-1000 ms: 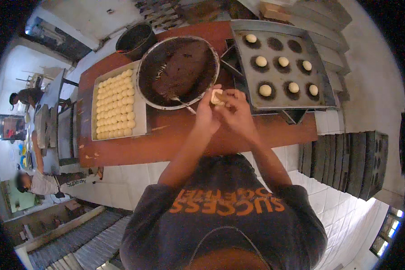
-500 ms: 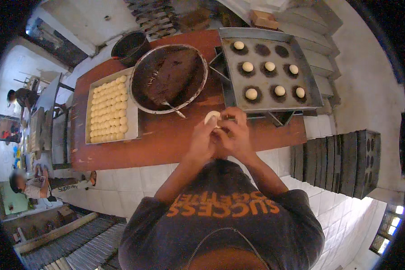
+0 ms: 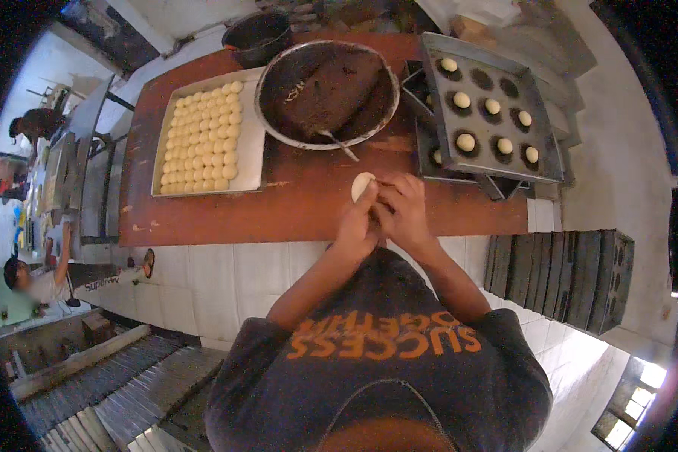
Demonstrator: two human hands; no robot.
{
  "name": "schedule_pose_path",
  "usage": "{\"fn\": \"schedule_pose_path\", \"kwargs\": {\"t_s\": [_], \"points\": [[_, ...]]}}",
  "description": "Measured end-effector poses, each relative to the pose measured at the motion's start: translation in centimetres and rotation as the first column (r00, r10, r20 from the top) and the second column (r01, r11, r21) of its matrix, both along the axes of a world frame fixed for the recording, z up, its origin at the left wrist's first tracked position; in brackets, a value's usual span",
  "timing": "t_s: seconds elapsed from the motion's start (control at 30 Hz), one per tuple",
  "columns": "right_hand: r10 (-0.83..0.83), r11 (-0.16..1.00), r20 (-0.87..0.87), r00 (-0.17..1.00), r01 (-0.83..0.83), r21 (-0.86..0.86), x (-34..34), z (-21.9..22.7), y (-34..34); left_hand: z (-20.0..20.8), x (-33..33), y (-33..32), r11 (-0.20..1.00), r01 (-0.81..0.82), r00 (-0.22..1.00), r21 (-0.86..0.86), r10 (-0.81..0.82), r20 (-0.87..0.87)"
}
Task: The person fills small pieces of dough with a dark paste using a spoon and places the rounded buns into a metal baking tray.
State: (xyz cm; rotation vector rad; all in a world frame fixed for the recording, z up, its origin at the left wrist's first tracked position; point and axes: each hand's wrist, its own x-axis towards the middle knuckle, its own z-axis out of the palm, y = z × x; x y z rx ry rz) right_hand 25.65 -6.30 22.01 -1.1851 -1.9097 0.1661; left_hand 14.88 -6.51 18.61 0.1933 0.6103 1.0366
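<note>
Both my hands are together over the near edge of the red-brown table, holding a pale, flattened piece of dough (image 3: pixel 362 186). My left hand (image 3: pixel 360 221) is closed on its lower side, thumb against it. My right hand (image 3: pixel 404 208) has its fingers bent at the dough's right edge; the fingertips are partly hidden. Beyond the hands stands a wide bowl (image 3: pixel 261 113) of dark brown filling (image 3: pixel 339 94), with a metal spoon (image 3: pixel 342 145) resting in it. To the right, a metal baking pan (image 3: pixel 497 167) has several dough balls (image 3: pixel 465 142) in dark round spots.
A shallow tray (image 3: pixel 250 169) with rows of dough balls (image 3: pixel 203 139) lies left of the bowl. A black bucket (image 3: pixel 256 41) is behind. Dark baking pans (image 3: pixel 557 279) stand stacked at the right. Another person (image 3: pixel 41 282) is at the far left.
The view has shifted, so the table and its contents sit higher and further right. My hands stay together on the dough, which shows more of its flat side. The person at left has raised an arm.
</note>
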Motion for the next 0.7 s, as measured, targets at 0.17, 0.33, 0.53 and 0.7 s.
{"fn": "schedule_pose_path", "kwargs": {"t_s": [0.17,0.33,0.53,0.7], "points": [[-0.012,0.994,0.031,0.999,0.015,-0.106,-2.7,-3.4,-0.6,-2.6,-1.6,-0.4,0.99,-0.079,0.993,-0.12,0.088,0.077],[-0.022,0.927,-0.062,0.998,-0.003,-0.376,-4.4,-3.5,-1.9,-4.9,-4.3,-1.8,0.988,0.096,0.994,-0.124,-0.101,-0.04],[-0.144,0.965,-0.064,0.988,0.125,-0.232,-4.7,-5.0,-2.9,-6.3,-4.5,-1.8,0.998,0.037,0.973,0.045,-0.047,0.226],[-0.159,0.947,-0.081,0.984,0.128,-0.294,-3.3,-3.7,-3.0,-6.0,-3.4,-2.1,0.994,0.109,0.992,0.03,-0.111,0.062]]}}
